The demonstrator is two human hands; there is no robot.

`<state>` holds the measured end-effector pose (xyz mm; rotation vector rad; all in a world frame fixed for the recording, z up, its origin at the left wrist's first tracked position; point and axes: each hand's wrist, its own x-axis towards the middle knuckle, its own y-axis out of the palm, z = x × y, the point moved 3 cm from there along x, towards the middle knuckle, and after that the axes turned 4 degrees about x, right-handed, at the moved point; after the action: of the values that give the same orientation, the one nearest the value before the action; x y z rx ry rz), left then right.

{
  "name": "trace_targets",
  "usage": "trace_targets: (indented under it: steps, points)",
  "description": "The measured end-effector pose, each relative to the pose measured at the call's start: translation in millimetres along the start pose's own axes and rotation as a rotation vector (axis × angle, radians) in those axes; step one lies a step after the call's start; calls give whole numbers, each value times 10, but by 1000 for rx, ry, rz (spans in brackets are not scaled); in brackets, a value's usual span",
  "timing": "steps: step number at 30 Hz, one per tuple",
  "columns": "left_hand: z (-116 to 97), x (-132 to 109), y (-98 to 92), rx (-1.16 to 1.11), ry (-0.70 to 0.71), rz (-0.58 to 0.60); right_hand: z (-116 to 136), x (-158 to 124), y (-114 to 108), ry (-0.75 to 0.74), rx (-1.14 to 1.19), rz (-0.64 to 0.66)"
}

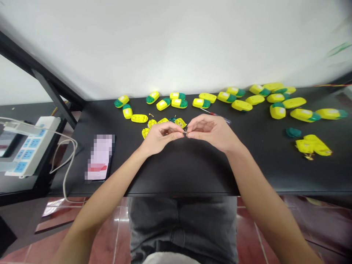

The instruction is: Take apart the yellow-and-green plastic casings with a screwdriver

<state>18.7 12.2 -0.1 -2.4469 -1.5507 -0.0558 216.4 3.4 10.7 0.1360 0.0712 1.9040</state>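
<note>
My left hand and my right hand meet above the middle of the black table, fingertips pinched together on a tiny metal part that is too small to name. Just behind my hands lie opened yellow shell halves and small loose yellow pieces. A row of closed yellow-and-green oval cases runs along the table's far edge.
More yellow-and-green cases are piled at the far right, with a green cap and an opened yellow case nearer. A blurred pink card lies left. A white power strip with cable sits on a side surface.
</note>
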Motion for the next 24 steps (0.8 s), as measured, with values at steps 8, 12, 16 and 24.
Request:
trace_targets:
  steps: [8, 12, 16, 24]
  points:
    - [22, -1, 12, -12, -30, -10, -9, 6, 5, -18, 6, -30]
    - [38, 3, 10, -17, -30, -34, -17, 19, 3, -29, -11, -44]
    - [30, 5, 12, -14, -39, -40, -16, 21, 2, -48, -41, -65]
    - [29, -2, 33, -3, -21, -44, -14, 29, 26, -70, -83, -60]
